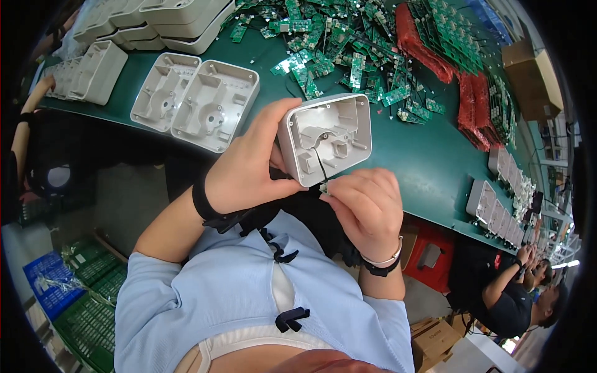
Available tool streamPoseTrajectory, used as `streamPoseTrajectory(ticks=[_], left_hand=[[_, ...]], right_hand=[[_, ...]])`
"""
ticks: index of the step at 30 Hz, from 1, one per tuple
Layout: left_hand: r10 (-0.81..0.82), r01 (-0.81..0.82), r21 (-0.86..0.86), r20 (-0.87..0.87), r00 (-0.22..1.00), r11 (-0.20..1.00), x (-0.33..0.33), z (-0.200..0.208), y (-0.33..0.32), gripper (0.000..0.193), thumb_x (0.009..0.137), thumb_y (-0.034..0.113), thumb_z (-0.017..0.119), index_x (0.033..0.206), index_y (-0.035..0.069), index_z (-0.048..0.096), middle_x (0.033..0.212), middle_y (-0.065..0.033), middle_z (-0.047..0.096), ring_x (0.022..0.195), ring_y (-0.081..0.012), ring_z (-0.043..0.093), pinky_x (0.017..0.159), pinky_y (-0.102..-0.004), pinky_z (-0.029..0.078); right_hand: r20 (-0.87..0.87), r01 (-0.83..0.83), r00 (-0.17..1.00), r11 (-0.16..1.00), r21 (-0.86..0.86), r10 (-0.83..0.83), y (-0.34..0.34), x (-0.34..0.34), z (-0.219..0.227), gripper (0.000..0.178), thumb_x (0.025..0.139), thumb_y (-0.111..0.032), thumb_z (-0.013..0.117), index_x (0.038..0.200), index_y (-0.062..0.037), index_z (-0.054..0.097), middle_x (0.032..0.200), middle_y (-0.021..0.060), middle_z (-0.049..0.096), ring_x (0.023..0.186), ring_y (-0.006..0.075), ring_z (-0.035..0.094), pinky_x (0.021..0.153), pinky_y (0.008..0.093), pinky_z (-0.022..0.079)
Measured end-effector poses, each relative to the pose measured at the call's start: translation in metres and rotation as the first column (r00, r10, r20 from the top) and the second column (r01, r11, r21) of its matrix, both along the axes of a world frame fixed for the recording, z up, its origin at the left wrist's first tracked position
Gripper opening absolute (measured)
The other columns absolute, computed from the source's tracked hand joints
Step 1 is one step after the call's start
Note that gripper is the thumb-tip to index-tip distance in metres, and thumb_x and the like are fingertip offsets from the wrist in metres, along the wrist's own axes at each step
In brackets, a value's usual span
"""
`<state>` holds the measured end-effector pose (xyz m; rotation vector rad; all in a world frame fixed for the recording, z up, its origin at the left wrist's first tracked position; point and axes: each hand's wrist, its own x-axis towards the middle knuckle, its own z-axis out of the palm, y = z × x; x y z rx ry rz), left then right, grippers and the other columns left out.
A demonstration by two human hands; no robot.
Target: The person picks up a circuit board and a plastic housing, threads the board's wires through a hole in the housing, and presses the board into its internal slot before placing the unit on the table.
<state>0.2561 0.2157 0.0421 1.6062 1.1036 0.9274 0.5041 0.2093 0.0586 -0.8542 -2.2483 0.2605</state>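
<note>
My left hand [249, 165] is closed round the left side of a light grey plastic housing [326, 133], tilted with its open inside toward me. Posts, ribs and a round recess show within it. A black cable [320, 163] runs out of the housing over its near rim. At the cable's end my right hand [367, 202] pinches a small pale connector [324, 188], mostly covered by the fingers. Just left of my left hand, two similar open housings [214, 105] lie side by side on the green table [413, 171].
Loose green circuit boards [336, 50] heap up at the back, beside red bubble wrap [423, 43] with more boards. Stacked housings [186, 25] stand at the far left. Crates [87, 298] sit on the floor at left. A co-worker [510, 292] is at the right; another's arm [34, 99] shows at left.
</note>
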Motion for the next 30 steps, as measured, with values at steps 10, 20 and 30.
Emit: streamPoseTrajectory(ticks=[10,20,30], left_hand=[[0.012,-0.011,-0.054,0.013,1.0,0.998,-0.005,0.0,-0.001,0.107,0.076,0.002,0.091,0.161,0.007,0.026,0.142,-0.0175,0.052,0.097,-0.0246,0.076,0.081,-0.0339,0.063],[0.022,-0.018,-0.079,0.052,0.998,0.997,0.001,-0.003,-0.005,0.111,0.077,0.004,0.092,0.162,0.006,0.022,0.145,-0.0201,0.048,0.096,-0.0231,0.074,0.082,-0.0335,0.062],[0.146,0.015,0.409,-0.358,0.922,0.912,-0.022,0.021,-0.015,0.095,0.08,0.024,0.093,0.156,0.002,0.042,0.16,-0.0259,0.044,0.12,-0.0384,0.066,0.106,-0.0463,0.052]], right_hand=[[-0.225,0.005,0.971,0.953,-0.303,-0.077,-0.002,-0.006,-0.023,0.025,0.074,0.0,0.087,0.095,-0.0041,0.075,0.098,0.0094,0.072,0.09,0.0298,0.068,0.082,0.0392,0.053],[-0.01,0.001,1.0,0.99,-0.141,-0.003,0.016,-0.004,-0.011,0.025,0.081,-0.001,0.081,0.105,-0.0042,0.076,0.105,0.0092,0.075,0.085,0.0284,0.067,0.075,0.0387,0.051],[0.219,0.099,0.971,0.995,-0.007,-0.095,-0.006,0.061,0.006,0.026,0.078,0.001,0.076,0.103,-0.0089,0.077,0.107,0.0046,0.079,0.077,0.0235,0.068,0.064,0.0377,0.045]])
